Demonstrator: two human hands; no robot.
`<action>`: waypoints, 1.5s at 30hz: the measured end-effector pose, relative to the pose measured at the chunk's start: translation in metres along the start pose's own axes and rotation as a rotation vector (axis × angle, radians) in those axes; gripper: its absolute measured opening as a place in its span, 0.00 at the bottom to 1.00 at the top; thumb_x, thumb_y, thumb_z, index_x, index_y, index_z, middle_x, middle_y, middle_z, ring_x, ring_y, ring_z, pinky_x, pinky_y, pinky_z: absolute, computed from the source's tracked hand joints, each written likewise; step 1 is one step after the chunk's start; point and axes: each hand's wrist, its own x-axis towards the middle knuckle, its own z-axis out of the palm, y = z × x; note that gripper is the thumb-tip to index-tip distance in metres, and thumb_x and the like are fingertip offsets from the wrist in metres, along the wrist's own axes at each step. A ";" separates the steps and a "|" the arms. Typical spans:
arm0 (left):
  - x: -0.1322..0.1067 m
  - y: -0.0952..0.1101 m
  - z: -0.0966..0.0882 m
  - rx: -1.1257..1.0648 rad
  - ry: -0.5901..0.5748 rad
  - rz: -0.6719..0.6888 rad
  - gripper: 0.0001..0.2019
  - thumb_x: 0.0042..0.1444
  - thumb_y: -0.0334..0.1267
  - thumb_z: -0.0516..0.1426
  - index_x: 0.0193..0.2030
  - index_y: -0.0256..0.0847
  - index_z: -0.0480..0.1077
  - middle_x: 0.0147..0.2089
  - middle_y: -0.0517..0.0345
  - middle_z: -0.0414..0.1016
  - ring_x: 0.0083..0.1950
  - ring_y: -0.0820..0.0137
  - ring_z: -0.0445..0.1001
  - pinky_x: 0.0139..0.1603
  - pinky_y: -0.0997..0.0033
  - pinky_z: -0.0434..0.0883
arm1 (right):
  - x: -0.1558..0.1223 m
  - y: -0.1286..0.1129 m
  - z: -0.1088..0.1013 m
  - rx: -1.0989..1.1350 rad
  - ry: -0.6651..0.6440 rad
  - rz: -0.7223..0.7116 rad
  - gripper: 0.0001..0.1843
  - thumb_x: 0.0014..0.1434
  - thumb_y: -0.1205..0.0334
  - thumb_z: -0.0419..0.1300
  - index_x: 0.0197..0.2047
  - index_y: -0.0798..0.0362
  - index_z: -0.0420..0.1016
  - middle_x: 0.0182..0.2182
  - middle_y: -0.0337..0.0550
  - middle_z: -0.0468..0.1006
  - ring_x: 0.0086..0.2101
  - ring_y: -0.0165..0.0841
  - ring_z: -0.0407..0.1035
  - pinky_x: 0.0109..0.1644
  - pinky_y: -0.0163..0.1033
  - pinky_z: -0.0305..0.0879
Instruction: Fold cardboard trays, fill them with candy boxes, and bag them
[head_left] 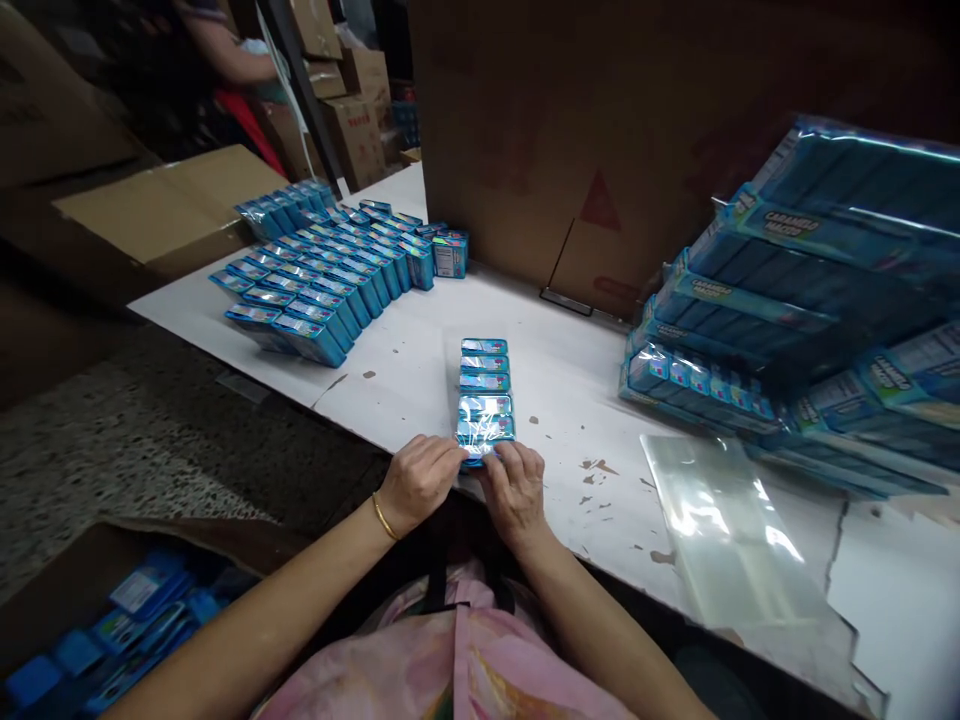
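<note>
A short row of small blue boxes (484, 385) lies on the white table (420, 350), with its near end at the table's front edge. Clear film covers the nearest boxes. My left hand (417, 482) is closed at the near left corner of the row, fingers pinched on the film. My right hand (514, 486) is closed at the near right corner, fingertips pressed on the same wrapped end. A thin gold bangle sits on my left wrist.
Many loose blue boxes (322, 275) lie in rows at the far left. Wrapped blue packs (795, 320) are stacked at the right, with clear bags (731, 535) in front. A big carton (600, 140) stands behind. A box of blue items (112, 620) sits low left. Another person (225, 60) is far back.
</note>
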 end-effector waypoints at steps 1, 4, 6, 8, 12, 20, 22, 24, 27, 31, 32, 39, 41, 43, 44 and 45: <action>-0.001 -0.001 0.001 0.017 0.003 0.001 0.09 0.56 0.32 0.47 0.38 0.41 0.68 0.35 0.52 0.73 0.38 0.69 0.71 0.39 0.66 0.66 | 0.001 0.001 0.004 0.013 0.018 0.002 0.12 0.55 0.65 0.56 0.44 0.52 0.68 0.44 0.48 0.70 0.49 0.37 0.59 0.51 0.46 0.54; -0.002 -0.002 0.002 0.050 0.003 0.012 0.09 0.56 0.32 0.48 0.38 0.40 0.68 0.36 0.52 0.73 0.37 0.68 0.71 0.38 0.66 0.66 | 0.007 0.005 0.013 0.052 0.074 0.029 0.12 0.55 0.63 0.56 0.44 0.54 0.66 0.44 0.50 0.69 0.50 0.38 0.58 0.51 0.47 0.54; -0.002 -0.003 0.002 0.031 0.013 -0.021 0.09 0.55 0.31 0.48 0.39 0.40 0.67 0.35 0.53 0.72 0.38 0.69 0.70 0.40 0.66 0.66 | 0.013 0.010 0.012 0.093 0.075 0.047 0.15 0.55 0.61 0.56 0.46 0.54 0.64 0.45 0.51 0.69 0.50 0.39 0.58 0.51 0.47 0.55; -0.005 -0.005 0.004 -0.002 0.045 -0.146 0.11 0.55 0.31 0.48 0.44 0.40 0.64 0.36 0.53 0.70 0.39 0.69 0.69 0.42 0.66 0.66 | 0.016 0.019 0.005 0.141 0.056 0.089 0.19 0.55 0.58 0.56 0.50 0.53 0.61 0.46 0.51 0.68 0.50 0.39 0.58 0.51 0.48 0.55; -0.019 -0.009 0.022 -0.039 0.102 -0.501 0.20 0.51 0.35 0.52 0.52 0.38 0.57 0.39 0.53 0.65 0.36 0.70 0.67 0.39 0.68 0.66 | 0.012 0.035 -0.015 0.206 0.004 0.226 0.26 0.53 0.54 0.56 0.53 0.55 0.57 0.46 0.53 0.66 0.48 0.39 0.59 0.49 0.47 0.58; -0.028 -0.018 0.057 0.088 -0.179 -0.583 0.08 0.53 0.36 0.47 0.26 0.40 0.63 0.27 0.55 0.66 0.33 0.66 0.68 0.35 0.68 0.62 | 0.017 0.040 -0.027 0.018 -0.291 0.149 0.09 0.59 0.63 0.48 0.33 0.54 0.67 0.27 0.42 0.70 0.30 0.31 0.63 0.35 0.35 0.56; -0.030 -0.025 0.052 0.114 -0.202 -0.556 0.09 0.54 0.36 0.46 0.26 0.40 0.63 0.27 0.55 0.67 0.33 0.66 0.68 0.35 0.69 0.61 | 0.019 0.039 -0.031 -0.046 -0.304 0.110 0.12 0.60 0.63 0.48 0.27 0.54 0.67 0.24 0.41 0.69 0.28 0.31 0.62 0.34 0.35 0.55; -0.035 -0.034 0.045 0.118 -0.179 -0.560 0.09 0.55 0.35 0.45 0.26 0.40 0.62 0.27 0.56 0.66 0.32 0.67 0.67 0.35 0.69 0.61 | 0.014 0.033 -0.035 -0.042 -0.306 0.118 0.13 0.60 0.62 0.48 0.26 0.54 0.67 0.23 0.41 0.69 0.27 0.30 0.63 0.33 0.33 0.55; -0.048 -0.046 0.038 0.116 -0.130 -0.611 0.09 0.55 0.37 0.45 0.28 0.41 0.62 0.28 0.56 0.65 0.33 0.67 0.66 0.35 0.69 0.61 | -0.005 0.013 -0.035 0.075 -0.343 0.146 0.14 0.60 0.58 0.50 0.26 0.53 0.69 0.22 0.40 0.71 0.26 0.27 0.66 0.30 0.30 0.57; -0.064 -0.048 0.043 0.149 -0.039 -0.700 0.07 0.54 0.41 0.48 0.31 0.41 0.63 0.32 0.55 0.64 0.35 0.65 0.65 0.37 0.67 0.63 | -0.030 -0.025 -0.019 0.302 -0.366 0.027 0.10 0.59 0.62 0.51 0.39 0.53 0.71 0.34 0.44 0.75 0.36 0.29 0.69 0.37 0.31 0.65; -0.067 -0.047 0.046 0.165 -0.004 -0.713 0.07 0.54 0.41 0.48 0.32 0.41 0.63 0.33 0.54 0.64 0.37 0.64 0.65 0.38 0.66 0.63 | -0.031 -0.033 -0.014 0.329 -0.358 -0.009 0.12 0.59 0.63 0.50 0.44 0.54 0.69 0.40 0.46 0.74 0.41 0.30 0.68 0.42 0.33 0.66; -0.071 -0.044 0.056 0.178 0.052 -0.693 0.07 0.55 0.39 0.48 0.31 0.41 0.63 0.34 0.53 0.63 0.38 0.63 0.64 0.38 0.64 0.63 | -0.017 -0.050 0.017 0.206 -0.341 0.043 0.18 0.59 0.69 0.44 0.51 0.54 0.64 0.45 0.45 0.72 0.43 0.36 0.67 0.46 0.40 0.67; -0.069 -0.045 0.054 0.159 0.058 -0.678 0.08 0.55 0.40 0.48 0.30 0.41 0.63 0.33 0.54 0.63 0.37 0.64 0.64 0.38 0.64 0.64 | -0.015 -0.049 0.023 0.199 -0.335 0.078 0.18 0.59 0.69 0.44 0.50 0.54 0.65 0.44 0.46 0.72 0.42 0.36 0.67 0.46 0.39 0.67; -0.067 -0.048 0.053 0.117 0.082 -0.678 0.09 0.55 0.42 0.49 0.28 0.41 0.63 0.32 0.54 0.63 0.36 0.64 0.64 0.39 0.64 0.63 | -0.014 -0.049 0.025 0.195 -0.340 0.111 0.17 0.59 0.70 0.45 0.48 0.56 0.66 0.42 0.47 0.73 0.40 0.36 0.68 0.44 0.38 0.67; -0.067 -0.048 0.052 0.079 0.094 -0.682 0.09 0.54 0.42 0.49 0.28 0.41 0.63 0.31 0.55 0.63 0.36 0.64 0.64 0.39 0.64 0.63 | -0.014 -0.050 0.022 0.197 -0.350 0.123 0.16 0.58 0.70 0.45 0.48 0.56 0.67 0.42 0.48 0.73 0.40 0.36 0.68 0.43 0.38 0.67; -0.067 -0.048 0.051 0.028 0.114 -0.693 0.09 0.54 0.43 0.50 0.27 0.41 0.63 0.31 0.55 0.63 0.36 0.64 0.65 0.40 0.63 0.63 | -0.013 -0.052 0.017 0.213 -0.365 0.128 0.16 0.58 0.69 0.46 0.48 0.56 0.67 0.42 0.48 0.73 0.39 0.36 0.68 0.42 0.38 0.67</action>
